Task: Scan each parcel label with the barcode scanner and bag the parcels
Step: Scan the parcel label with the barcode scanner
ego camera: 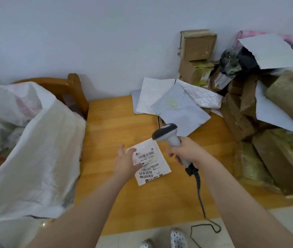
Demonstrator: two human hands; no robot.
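Head view: small white parcel (150, 162) lies flat on wooden counter (110, 126), printed label up. Left hand (127, 162) rests on parcel's left edge, fingers relaxed and spread, not curled round it. Right hand (186, 153) grips handle of barcode scanner (170, 138), scanner head just above parcel's upper right corner, cord trailing to floor. Big white sack (33, 149) at left beside counter. Heap of mailers and taped boxes (249, 104) at right rear.

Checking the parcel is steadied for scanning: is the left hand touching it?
Cannot tell. Head view: the left hand overlaps the left edge of the parcel, hiding any gap.
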